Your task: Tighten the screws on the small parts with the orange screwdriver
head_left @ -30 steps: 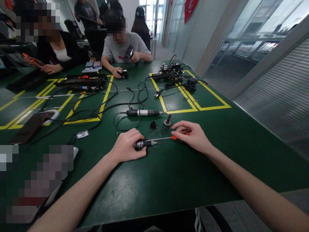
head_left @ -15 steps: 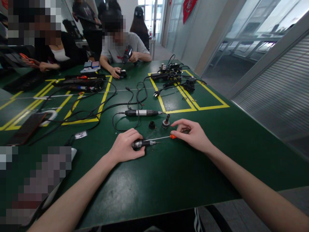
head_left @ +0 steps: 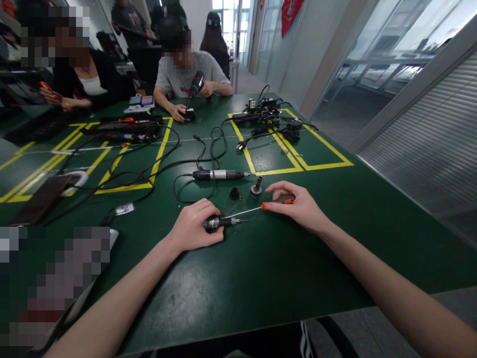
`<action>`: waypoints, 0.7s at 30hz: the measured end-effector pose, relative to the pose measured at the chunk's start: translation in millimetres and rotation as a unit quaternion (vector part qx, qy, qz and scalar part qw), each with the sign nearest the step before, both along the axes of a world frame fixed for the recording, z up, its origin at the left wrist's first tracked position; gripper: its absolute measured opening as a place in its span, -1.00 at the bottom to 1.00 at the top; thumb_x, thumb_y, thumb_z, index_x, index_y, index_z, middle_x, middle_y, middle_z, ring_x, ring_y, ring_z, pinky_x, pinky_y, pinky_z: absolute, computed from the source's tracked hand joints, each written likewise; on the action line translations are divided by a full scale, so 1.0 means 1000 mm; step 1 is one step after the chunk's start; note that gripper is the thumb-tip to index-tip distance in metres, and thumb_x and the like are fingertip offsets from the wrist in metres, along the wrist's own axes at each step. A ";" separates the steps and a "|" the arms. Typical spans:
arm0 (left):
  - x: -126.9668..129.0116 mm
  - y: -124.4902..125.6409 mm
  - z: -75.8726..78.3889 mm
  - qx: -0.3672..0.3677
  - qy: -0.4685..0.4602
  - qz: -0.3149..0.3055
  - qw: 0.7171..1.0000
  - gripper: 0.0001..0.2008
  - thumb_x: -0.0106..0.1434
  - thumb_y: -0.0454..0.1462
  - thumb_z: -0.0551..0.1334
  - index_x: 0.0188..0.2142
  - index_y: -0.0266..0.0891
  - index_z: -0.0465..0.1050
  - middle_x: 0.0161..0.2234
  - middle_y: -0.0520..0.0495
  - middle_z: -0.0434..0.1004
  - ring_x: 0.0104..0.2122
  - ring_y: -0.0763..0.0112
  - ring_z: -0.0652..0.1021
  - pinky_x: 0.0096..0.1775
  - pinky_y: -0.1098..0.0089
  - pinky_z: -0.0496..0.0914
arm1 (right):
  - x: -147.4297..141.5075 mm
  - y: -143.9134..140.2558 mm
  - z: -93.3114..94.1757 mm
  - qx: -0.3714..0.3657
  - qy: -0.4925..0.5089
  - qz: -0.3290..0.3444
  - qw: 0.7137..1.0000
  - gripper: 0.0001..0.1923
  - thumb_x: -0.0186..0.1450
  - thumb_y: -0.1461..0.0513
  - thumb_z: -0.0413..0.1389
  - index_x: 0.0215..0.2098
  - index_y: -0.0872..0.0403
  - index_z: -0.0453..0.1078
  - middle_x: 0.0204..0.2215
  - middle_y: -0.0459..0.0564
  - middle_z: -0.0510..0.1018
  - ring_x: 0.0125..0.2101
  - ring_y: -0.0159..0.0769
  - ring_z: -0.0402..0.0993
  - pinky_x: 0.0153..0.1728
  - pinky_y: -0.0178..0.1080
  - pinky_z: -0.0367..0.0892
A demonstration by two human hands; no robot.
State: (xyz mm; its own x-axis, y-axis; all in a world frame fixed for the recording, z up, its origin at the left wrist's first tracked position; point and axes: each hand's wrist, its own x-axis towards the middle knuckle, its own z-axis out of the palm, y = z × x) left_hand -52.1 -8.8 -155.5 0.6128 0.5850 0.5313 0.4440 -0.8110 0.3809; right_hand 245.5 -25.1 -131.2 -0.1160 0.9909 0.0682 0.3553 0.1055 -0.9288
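Note:
My left hand (head_left: 194, 226) grips a small black and silver tool body (head_left: 218, 222) and presses it flat on the green table (head_left: 261, 268). My right hand (head_left: 298, 206) holds an orange-handled screwdriver (head_left: 274, 203) whose thin shaft points left, with its tip at the front end of the tool body. Just beyond lie a black ring-shaped part (head_left: 234, 193) and a small chuck-like part (head_left: 256, 188).
A corded electric screwdriver (head_left: 219, 174) lies behind the parts, with black cables looping left. Yellow tape boxes mark the table. More tools and cables (head_left: 266, 119) sit at the far right. Two people work at the far side. The table's near edge runs below my arms.
My right hand has shifted its hold on the screwdriver handle, which now shows more between the fingers and sits slightly higher. My left hand has stayed on the tool body.

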 end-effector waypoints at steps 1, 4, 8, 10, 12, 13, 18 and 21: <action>0.000 0.000 0.000 0.000 -0.002 -0.002 1.000 -0.94 0.18 -0.30 0.28 -0.32 -0.21 0.47 -0.42 -0.04 0.55 -0.41 0.32 0.53 -0.36 0.35 0.46 | 0.000 0.000 0.001 0.002 0.005 -0.003 1.000 -0.54 0.08 0.02 0.44 -0.16 0.06 0.52 -0.47 -0.12 0.55 -0.53 -0.36 0.41 -0.50 -0.29 0.33; 0.000 0.000 0.000 -0.002 -0.002 -0.001 1.000 -0.94 0.18 -0.30 0.28 -0.32 -0.21 0.47 -0.42 -0.04 0.55 -0.40 0.32 0.53 -0.35 0.35 0.46 | 0.000 -0.001 0.000 -0.030 0.005 0.017 0.999 -0.58 0.15 -0.05 0.38 -0.24 0.07 0.51 -0.54 -0.12 0.53 -0.61 -0.38 0.37 -0.56 -0.30 0.28; 0.000 0.000 0.000 -0.003 0.003 0.006 1.000 -0.94 0.17 -0.30 0.28 -0.32 -0.21 0.47 -0.42 -0.04 0.55 -0.41 0.33 0.53 -0.36 0.36 0.45 | 0.001 -0.001 -0.002 -0.067 0.000 0.029 0.997 -0.54 0.29 -0.15 0.21 -0.39 0.08 0.46 -0.72 -0.19 0.33 -0.71 -0.42 0.19 -0.65 -0.31 0.12; 0.000 0.000 0.000 -0.001 0.001 0.007 1.000 -0.94 0.17 -0.30 0.28 -0.32 -0.21 0.47 -0.42 -0.04 0.54 -0.41 0.33 0.53 -0.36 0.36 0.45 | 0.002 0.000 -0.002 -0.048 0.012 0.026 0.998 -0.58 0.25 -0.11 0.27 -0.34 0.08 0.48 -0.65 -0.17 0.40 -0.66 -0.41 0.25 -0.61 -0.31 0.17; 0.000 0.000 0.000 -0.002 0.001 0.007 1.000 -0.94 0.18 -0.30 0.29 -0.32 -0.22 0.47 -0.42 -0.04 0.54 -0.41 0.33 0.53 -0.36 0.36 0.46 | 0.003 0.001 -0.001 -0.014 0.015 0.025 0.999 -0.62 0.17 -0.02 0.36 -0.24 0.07 0.51 -0.49 -0.11 0.51 -0.54 -0.38 0.38 -0.50 -0.30 0.29; 0.000 0.000 0.000 -0.002 0.001 0.006 1.000 -0.94 0.18 -0.30 0.29 -0.32 -0.22 0.48 -0.42 -0.04 0.55 -0.41 0.33 0.54 -0.36 0.36 0.46 | 0.004 0.002 -0.001 -0.002 0.012 0.025 1.000 -0.62 0.15 0.01 0.38 -0.21 0.07 0.52 -0.42 -0.09 0.54 -0.49 -0.37 0.41 -0.45 -0.29 0.32; 0.000 -0.001 0.002 -0.001 -0.002 0.004 1.000 -0.95 0.18 -0.31 0.28 -0.32 -0.22 0.48 -0.42 -0.04 0.55 -0.40 0.32 0.54 -0.36 0.36 0.46 | 0.006 0.002 -0.004 -0.066 -0.009 0.061 0.996 -0.58 0.31 -0.12 0.21 -0.30 0.08 0.47 -0.66 -0.18 0.39 -0.67 -0.42 0.24 -0.60 -0.31 0.18; 0.000 -0.001 0.003 0.000 -0.003 0.005 1.000 -0.95 0.18 -0.31 0.28 -0.33 -0.22 0.48 -0.43 -0.04 0.55 -0.41 0.33 0.54 -0.37 0.36 0.46 | 0.006 0.002 -0.005 -0.081 -0.006 0.058 0.995 -0.53 0.33 -0.16 0.16 -0.33 0.07 0.46 -0.72 -0.22 0.30 -0.71 -0.44 0.15 -0.63 -0.32 0.11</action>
State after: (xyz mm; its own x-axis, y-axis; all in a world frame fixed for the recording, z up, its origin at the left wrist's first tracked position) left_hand -51.9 -9.5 -152.5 0.6033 0.5907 0.5358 0.4494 -0.8068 0.3836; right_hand 251.7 -23.1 -136.5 -0.2293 0.9689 -0.0933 0.3614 -0.0043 -0.9324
